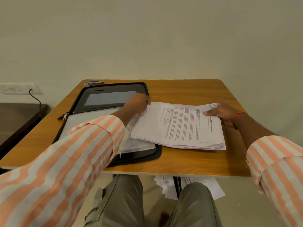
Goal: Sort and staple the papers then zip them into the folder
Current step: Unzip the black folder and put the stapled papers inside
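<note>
Both hands grip the paper stack: left hand (139, 102) at its far corner, right hand (224, 114) at its right edge. Stack (180, 126) overlaps the open zip folder (113, 97). Stapler (96, 82) untouched; stapling and zipping remain.

A wooden surface (188, 89) carries an open black folder (114, 95) along its left half, a paper stack (180, 126) right of centre overlapping the folder's right edge, and a stapler (96, 82) at the far left corner.
</note>
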